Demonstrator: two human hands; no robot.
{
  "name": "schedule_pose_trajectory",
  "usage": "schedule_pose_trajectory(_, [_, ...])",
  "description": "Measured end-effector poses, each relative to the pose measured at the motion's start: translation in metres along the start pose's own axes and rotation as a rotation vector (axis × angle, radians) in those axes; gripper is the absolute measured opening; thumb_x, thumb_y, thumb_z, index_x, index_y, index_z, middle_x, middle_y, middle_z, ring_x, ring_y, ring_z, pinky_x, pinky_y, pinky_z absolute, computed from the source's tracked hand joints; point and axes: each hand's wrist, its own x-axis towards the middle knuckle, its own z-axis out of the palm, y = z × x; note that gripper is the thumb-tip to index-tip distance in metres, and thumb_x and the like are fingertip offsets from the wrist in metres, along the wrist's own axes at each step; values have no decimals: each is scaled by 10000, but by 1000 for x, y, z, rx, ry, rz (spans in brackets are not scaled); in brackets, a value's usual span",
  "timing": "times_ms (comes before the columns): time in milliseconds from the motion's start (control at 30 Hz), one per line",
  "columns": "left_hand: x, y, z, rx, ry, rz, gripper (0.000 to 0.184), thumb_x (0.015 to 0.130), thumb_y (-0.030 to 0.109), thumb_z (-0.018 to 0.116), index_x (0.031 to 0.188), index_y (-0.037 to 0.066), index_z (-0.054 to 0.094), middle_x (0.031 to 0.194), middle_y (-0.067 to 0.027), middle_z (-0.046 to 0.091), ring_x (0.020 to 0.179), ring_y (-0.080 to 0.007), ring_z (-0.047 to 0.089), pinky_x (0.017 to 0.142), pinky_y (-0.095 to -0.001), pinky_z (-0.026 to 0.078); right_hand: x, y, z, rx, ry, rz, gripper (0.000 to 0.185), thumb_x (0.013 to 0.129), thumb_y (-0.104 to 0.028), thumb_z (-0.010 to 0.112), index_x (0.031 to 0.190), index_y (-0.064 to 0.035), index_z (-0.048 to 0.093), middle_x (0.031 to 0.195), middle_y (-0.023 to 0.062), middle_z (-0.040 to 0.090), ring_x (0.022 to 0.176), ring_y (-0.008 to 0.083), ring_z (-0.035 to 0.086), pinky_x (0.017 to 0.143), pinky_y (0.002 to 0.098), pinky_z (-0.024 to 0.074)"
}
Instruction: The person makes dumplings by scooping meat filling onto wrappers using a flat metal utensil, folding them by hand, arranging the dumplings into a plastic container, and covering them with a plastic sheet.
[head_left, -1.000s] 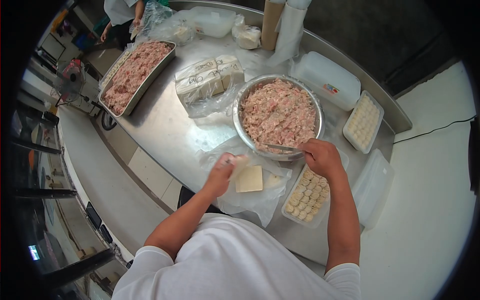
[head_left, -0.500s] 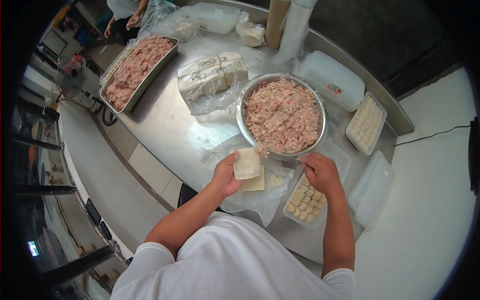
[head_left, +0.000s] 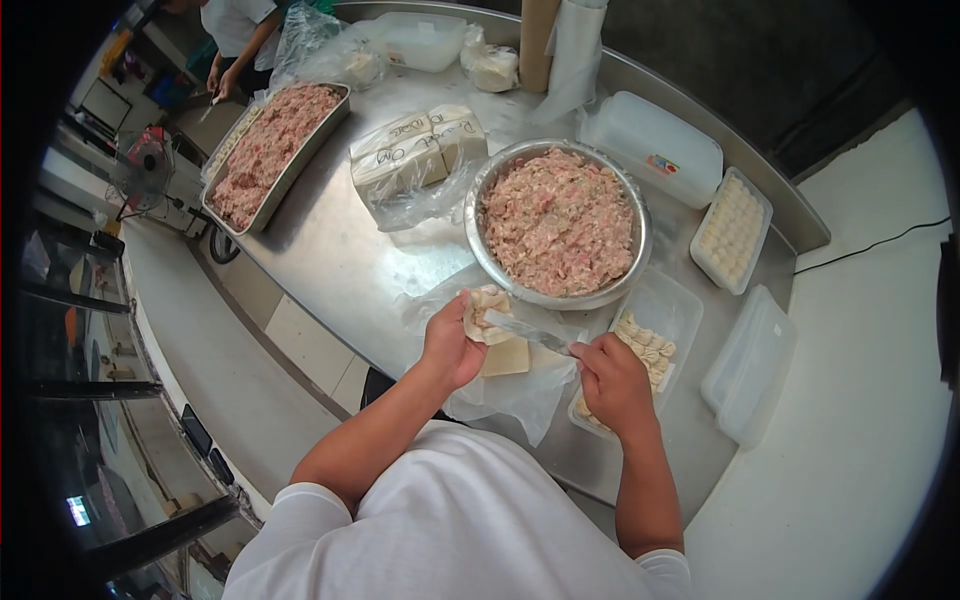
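Observation:
My left hand (head_left: pixel 452 345) holds a thin dough wrapper (head_left: pixel 484 312) with some meat filling on it. A flat metal spatula (head_left: pixel 530 331) is gripped in my right hand (head_left: pixel 612 380), its tip against the filling on the wrapper. Below them, a stack of square wrappers (head_left: pixel 508 358) lies on a plastic sheet (head_left: pixel 520 405). Just beyond my hands stands a round metal bowl (head_left: pixel 643 230) heaped with minced meat (head_left: pixel 560 222). A clear container of dumplings (head_left: pixel 648 352) is partly hidden by my right hand and forearm.
A rectangular tray of meat (head_left: pixel 275 150) is at the left. Wrapped packages (head_left: pixel 420 155) lie mid-table. To the right are a closed-looking plastic box (head_left: pixel 655 148), a second dumpling container (head_left: pixel 732 230) and a clear lid (head_left: pixel 750 365). Paper rolls (head_left: pixel 575 60) and another person (head_left: pixel 238 40) are farther back.
The spatula has moved from the bowl's near edge to the wrapper, which now carries filling. My right hand has shifted left and down, while my left hand has steadied with the wrapper.

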Motion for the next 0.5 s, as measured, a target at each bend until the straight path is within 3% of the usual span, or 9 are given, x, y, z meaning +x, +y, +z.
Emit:
schedule_pose_trajectory(167, [8,1,-7,-25,77,153,365,1094,291,404,1282,0,520,1241,-148,616,1165,-289,616,1072,-460,481,34,8,-8,-242,52,-66,211,823,-44,606,980,-112,729,853,82,616,806,282,652,690,418,546])
schedule_pose_trajectory(233, [11,-1,-12,-46,106,185,353,1093,281,410,1281,3,520,1239,-145,614,1162,-283,615,1071,-458,481,55,14,-15,-387,-35,6,188,825,-64,574,946,-102,713,851,89,644,799,304,671,690,431,557])
schedule_pose_trajectory(333, [19,-4,-22,-43,131,146,351,1090,276,420,1289,2,514,1258,-146,604,1176,-287,605,1078,-456,475,77,27,-17,-422,-211,-101,163,821,-77,571,921,-93,699,856,94,669,798,317,683,688,443,561])
schedule_pose_trajectory(500, [20,-13,-12,-119,127,81,348,1086,235,428,1319,-15,494,1278,-151,579,1193,-299,587,1080,-458,465,58,31,-20,-267,-173,-144,205,814,-64,599,971,-111,722,868,86,676,786,320,685,677,454,561])
